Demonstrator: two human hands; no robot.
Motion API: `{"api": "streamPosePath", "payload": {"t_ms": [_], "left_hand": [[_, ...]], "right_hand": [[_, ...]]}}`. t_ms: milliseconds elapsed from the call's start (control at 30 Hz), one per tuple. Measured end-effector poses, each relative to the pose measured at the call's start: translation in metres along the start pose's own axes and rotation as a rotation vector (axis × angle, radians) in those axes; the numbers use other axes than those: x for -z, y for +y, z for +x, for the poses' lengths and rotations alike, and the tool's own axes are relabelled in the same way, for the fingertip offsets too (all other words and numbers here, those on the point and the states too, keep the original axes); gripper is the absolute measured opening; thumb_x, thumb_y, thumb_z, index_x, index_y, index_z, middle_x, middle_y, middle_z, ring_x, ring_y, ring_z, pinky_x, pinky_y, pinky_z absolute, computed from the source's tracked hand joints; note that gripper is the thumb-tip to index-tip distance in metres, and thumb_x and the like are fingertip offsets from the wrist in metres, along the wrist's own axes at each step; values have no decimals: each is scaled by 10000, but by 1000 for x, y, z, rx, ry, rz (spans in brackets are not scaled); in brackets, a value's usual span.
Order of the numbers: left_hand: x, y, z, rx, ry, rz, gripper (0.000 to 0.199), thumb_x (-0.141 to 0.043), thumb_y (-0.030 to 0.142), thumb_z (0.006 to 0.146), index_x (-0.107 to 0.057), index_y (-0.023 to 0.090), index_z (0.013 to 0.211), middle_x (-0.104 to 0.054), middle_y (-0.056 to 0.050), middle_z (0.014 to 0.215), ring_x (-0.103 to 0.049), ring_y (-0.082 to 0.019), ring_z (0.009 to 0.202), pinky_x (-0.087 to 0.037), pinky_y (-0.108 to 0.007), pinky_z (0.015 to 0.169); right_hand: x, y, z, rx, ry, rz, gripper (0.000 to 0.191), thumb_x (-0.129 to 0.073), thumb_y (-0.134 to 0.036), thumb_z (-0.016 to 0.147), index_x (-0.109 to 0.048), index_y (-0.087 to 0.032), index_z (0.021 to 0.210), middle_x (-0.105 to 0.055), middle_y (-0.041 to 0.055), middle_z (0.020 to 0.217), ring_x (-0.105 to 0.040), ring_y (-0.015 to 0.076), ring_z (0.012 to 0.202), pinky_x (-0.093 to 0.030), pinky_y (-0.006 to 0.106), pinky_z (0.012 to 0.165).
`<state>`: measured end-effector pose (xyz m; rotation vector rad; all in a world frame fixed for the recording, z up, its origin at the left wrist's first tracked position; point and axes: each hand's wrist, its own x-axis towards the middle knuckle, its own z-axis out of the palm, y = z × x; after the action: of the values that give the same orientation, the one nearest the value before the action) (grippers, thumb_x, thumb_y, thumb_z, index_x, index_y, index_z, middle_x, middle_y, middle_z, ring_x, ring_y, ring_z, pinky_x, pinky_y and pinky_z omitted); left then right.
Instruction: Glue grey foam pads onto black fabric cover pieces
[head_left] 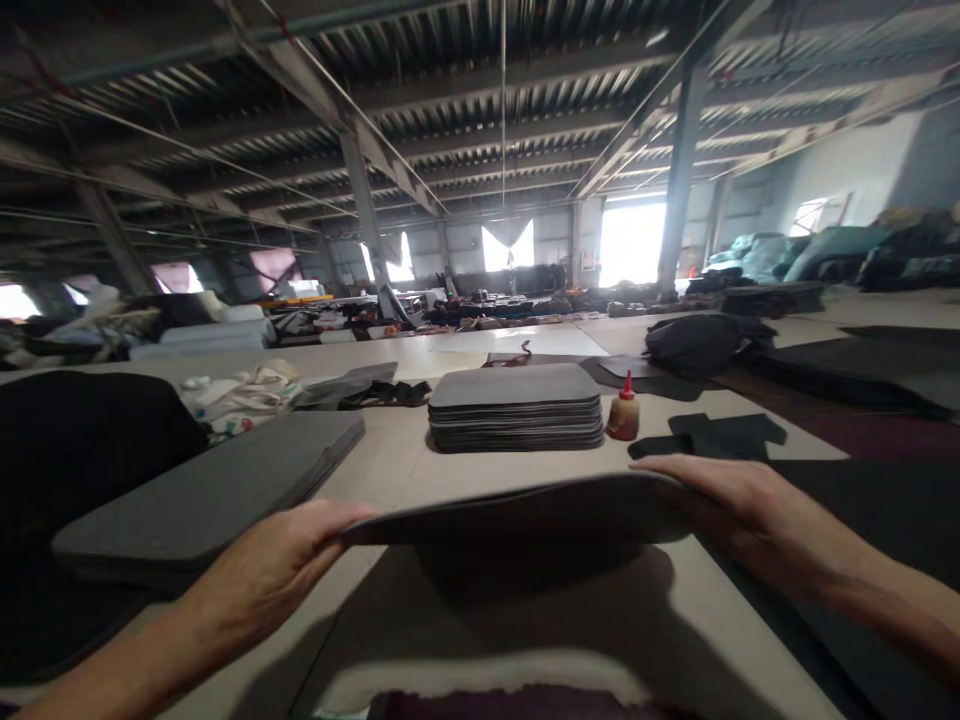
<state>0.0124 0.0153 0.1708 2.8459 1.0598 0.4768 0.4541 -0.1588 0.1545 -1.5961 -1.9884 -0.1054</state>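
Note:
Between my two hands a dark grey padded panel (517, 515) is held up off the table, seen nearly edge-on and slightly bent. My left hand (304, 540) grips its left end, thumb on top. At the other end my right hand (724, 500) is closed on the right edge; its fingers underneath are partly hidden. Beyond the panel stands a neat stack of grey rounded panels (516, 410). A glue bottle (624, 412) with a red nozzle is just right of that stack. Larger grey panels (217, 490) lie piled to the left, near my left hand.
The pale table (390, 460) stretches far ahead. Dark fabric pieces (727, 436) lie right of the bottle, and a dark bundle (705, 342) sits behind them. White printed cloth (251, 395) is heaped at the left. A black rounded item (82, 450) stands at the far left.

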Motion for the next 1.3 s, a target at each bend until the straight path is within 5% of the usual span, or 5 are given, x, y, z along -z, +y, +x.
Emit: {"api": "streamPosePath", "payload": {"t_ms": [133,433,600,867,1300], "left_hand": [[39,-20,62,69,-30,-67,433,-390,529,947,-724,281,1068,-734,1,931,-681,-222,820,-533,-272,730],[101,-39,191,-6,561,311,399,-351,363,1019,-658,185,1201,-671,-33,1017,-636,-229,984,-483,-384,931],[43,-69,249,-25,566,283,442,-297,209,1010,-505,226,1399,-499,-16,1480,-411,-179,1396,-321,-364,1202],[-122,-124,301,102,190,236,492,-341,53,876,-661,135,1240,-640,-95,1327,-571,-203,1270,-406,-317,1139],[-128,-138,301,66,61,247,554,-366,95,839,-603,158,1336,-567,-72,1425,-503,-193,1342,-353,-315,1172]], "right_hand": [[9,20,82,-15,58,-9,355,-423,-454,999,-693,-246,1099,-720,21,893,-676,215,758,-525,304,658],[34,58,221,59,590,-363,371,-416,-357,1022,-698,-157,1158,-716,72,923,-664,233,806,-500,341,734],[9,99,233,135,657,-511,391,-353,-256,1054,-605,-149,1333,-640,132,1296,-585,264,1182,-445,380,988],[-104,169,207,-104,-32,-557,429,-419,-34,897,-668,-220,1193,-682,67,1236,-651,224,1061,-468,318,917],[-108,165,200,-88,-165,-535,418,-415,15,859,-620,-161,1178,-653,120,1190,-614,220,1103,-436,286,903]]}}
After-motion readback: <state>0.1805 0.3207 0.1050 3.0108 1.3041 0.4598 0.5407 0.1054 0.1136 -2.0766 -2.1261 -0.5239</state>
